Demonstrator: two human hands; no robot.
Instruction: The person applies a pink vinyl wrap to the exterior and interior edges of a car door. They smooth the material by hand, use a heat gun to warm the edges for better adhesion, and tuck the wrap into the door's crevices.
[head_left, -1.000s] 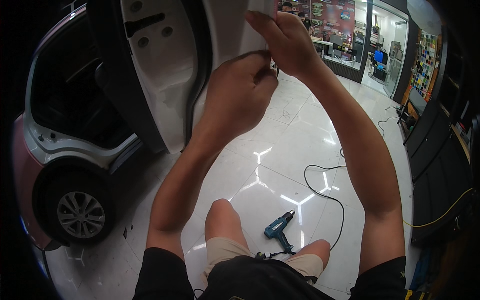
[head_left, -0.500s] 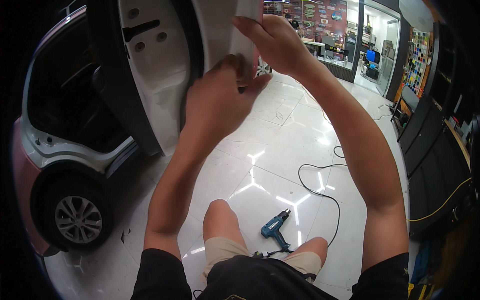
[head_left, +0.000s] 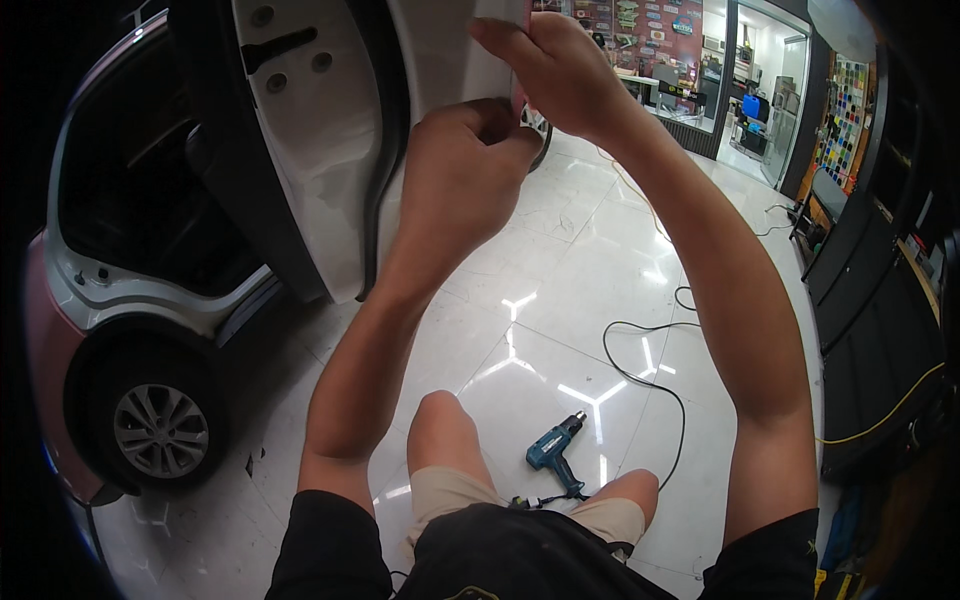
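Note:
An open white car door (head_left: pixel 310 150) stands upright in front of me, its inner edge with bolts and a black seal facing me. My right hand (head_left: pixel 560 80) grips the door's outer edge near the top, thumb on the white face, where a thin pink strip shows. Just below it my left hand (head_left: pixel 460 175) is closed at the same edge, fingertips curled in; what they pinch is hidden. On the floor between my knees lies a teal and black heat gun (head_left: pixel 555 455) with a cord attached.
The car's pink rear panel (head_left: pixel 48 290) and wheel (head_left: pixel 160 430) are on the left. The tiled floor (head_left: pixel 520 250) has cables across it. Black cabinets (head_left: pixel 870 320) line the right, beside a board of coloured swatches (head_left: pixel 840 120). A glass-fronted office (head_left: pixel 760 110) is at the back.
Both hands shifted left along with the view over the second. In the last half second my left hand's fingers curled tighter at the edge, and my right hand moved slightly up.

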